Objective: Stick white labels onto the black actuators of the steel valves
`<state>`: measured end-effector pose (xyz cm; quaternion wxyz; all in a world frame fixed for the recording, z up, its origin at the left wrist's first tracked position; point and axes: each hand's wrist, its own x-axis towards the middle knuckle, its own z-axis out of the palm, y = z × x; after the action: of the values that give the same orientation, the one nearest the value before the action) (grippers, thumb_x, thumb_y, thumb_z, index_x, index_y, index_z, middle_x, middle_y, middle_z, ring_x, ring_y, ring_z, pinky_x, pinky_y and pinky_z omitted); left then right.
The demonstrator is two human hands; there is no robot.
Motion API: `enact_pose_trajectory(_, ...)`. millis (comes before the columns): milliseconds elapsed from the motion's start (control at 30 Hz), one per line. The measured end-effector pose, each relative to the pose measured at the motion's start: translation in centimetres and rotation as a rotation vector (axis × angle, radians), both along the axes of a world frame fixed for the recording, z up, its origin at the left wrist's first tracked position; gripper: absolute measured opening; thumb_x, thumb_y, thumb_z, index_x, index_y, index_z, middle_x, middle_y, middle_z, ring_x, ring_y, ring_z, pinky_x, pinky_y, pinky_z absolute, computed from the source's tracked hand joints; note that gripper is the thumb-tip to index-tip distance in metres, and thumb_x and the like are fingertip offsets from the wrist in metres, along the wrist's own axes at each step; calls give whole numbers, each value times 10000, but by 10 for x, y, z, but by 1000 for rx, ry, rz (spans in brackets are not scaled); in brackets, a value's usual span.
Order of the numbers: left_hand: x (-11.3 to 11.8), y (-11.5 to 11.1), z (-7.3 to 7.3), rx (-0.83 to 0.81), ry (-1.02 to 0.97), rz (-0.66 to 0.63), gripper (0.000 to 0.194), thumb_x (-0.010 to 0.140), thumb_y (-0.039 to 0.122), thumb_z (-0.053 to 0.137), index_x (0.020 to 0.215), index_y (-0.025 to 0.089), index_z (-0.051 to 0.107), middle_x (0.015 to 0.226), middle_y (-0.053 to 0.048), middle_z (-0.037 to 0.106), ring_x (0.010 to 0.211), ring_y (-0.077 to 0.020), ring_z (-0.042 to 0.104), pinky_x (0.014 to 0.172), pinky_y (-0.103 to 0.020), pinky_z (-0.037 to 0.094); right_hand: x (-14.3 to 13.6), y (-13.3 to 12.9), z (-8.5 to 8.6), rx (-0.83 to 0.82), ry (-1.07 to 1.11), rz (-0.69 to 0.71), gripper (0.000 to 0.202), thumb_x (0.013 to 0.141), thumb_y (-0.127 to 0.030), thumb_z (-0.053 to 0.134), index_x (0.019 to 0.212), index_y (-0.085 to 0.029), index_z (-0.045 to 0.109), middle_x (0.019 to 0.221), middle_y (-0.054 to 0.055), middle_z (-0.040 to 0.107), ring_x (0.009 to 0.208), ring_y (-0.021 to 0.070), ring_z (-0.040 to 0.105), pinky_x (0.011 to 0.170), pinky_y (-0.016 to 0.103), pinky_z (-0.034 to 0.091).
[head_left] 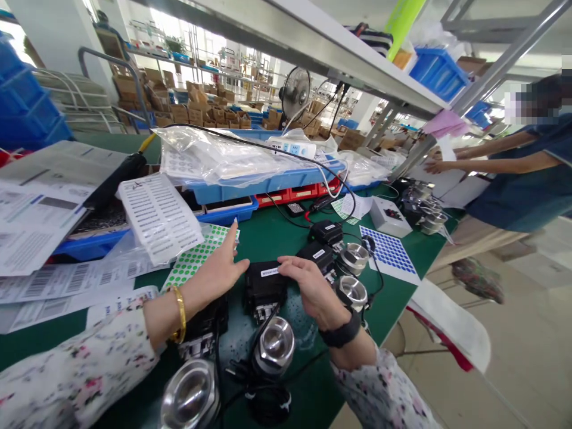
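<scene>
A black actuator box (pixel 257 292) with a small white printed label (pixel 270 272) lies in front of me, joined to a silver metal valve body (pixel 274 345). My right hand (pixel 313 292) rests its outstretched fingertips at the right end of the label. At the box's upper left corner is the thumb of my left hand (pixel 217 268), with the index finger raised apart from it. Beneath my left forearm, a second black box (pixel 208 322) is partly hidden, with a larger metal valve body (pixel 192 393) nearer me. Coiled black cable (pixel 268 405) lies between them.
Similar labelled units (pixel 318 255) stand to the right, beside a sheet of blue dots (pixel 388 250). A green dot sticker sheet (pixel 192 256), a label stack (pixel 158 214) and blue trays (pixel 232 190) lie left and behind. A co-worker (pixel 522 167) stands at right.
</scene>
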<state>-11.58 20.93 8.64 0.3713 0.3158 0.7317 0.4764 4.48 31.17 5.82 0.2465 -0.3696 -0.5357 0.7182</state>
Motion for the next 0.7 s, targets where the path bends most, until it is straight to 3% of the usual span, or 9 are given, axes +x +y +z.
enact_pose_trajectory(100, 10, 9, -6, -65, -157, 8, 928, 764, 149, 609, 1479, 193, 19, 1457, -249, 267, 1304, -324, 374, 1067, -440, 295, -7, 0, -8, 50, -27, 9, 167, 569, -311, 687, 580, -150, 642, 937, 68, 615, 960, 239, 512, 827, 315, 327)
enact_pose_trajectory(300, 20, 17, 1, -95, -325, 62, 920, 768, 100, 601, 1478, 166, 21, 1454, -252, 266, 1293, -297, 392, 1077, -411, 288, -10, 0, -18, 201, -81, 11, 143, 618, -294, 641, 543, -174, 624, 915, 67, 605, 1074, 259, 482, 879, 322, 305)
enact_pose_trajectory(533, 20, 14, -1, -86, -314, 75, 940, 702, 84, 635, 1475, 198, 112, 1463, -216, 280, 1185, -292, 502, 1041, -421, 346, -13, -1, -19, 266, -116, 2, 128, 620, -244, 624, 505, -194, 596, 784, 47, 596, 1070, 257, 492, 853, 318, 339)
enact_pose_trajectory(700, 18, 15, -7, -48, -260, 33, 980, 659, 103, 678, 1471, 223, 142, 1441, -177, 351, 1161, -297, 519, 1029, -430, 364, -13, -5, -17, 300, -175, -40, 85, 621, -221, 630, 543, -188, 636, 927, 66, 615, 1027, 243, 523, 866, 315, 351)
